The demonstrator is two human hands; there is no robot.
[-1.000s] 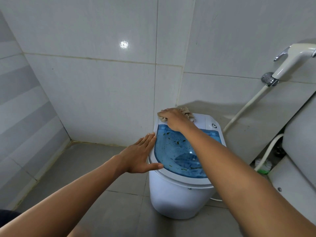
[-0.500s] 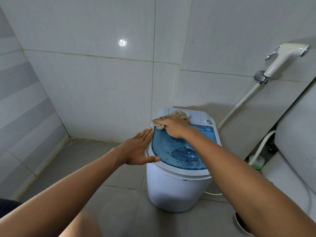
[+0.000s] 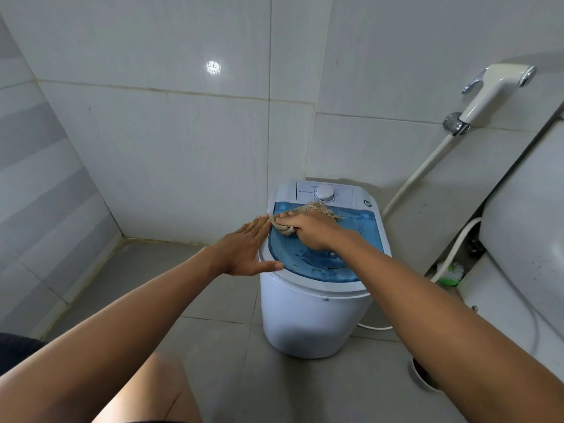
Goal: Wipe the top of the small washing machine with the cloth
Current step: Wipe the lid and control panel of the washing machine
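Note:
A small white washing machine (image 3: 314,319) with a see-through blue lid (image 3: 360,236) stands on the floor by the tiled wall. Its white control panel with a round dial (image 3: 324,193) shows at the back. My right hand (image 3: 308,228) presses a beige cloth (image 3: 287,222) onto the left part of the blue lid, fingers closed over it. My left hand (image 3: 245,250) lies flat against the machine's left rim, fingers together and thumb resting on the rim, holding nothing. Small dark specks lie on the lid's near and right parts.
A white bidet sprayer (image 3: 491,90) hangs on the right wall with its hose (image 3: 418,175) running down behind the machine. A toilet (image 3: 525,227) fills the right edge. A white cord (image 3: 375,327) lies on the grey floor tiles. My bare knee (image 3: 146,395) shows at the bottom.
My right hand has drawn the cloth from the back control panel forward and left onto the blue lid, uncovering the dial. My left hand has stayed on the left rim.

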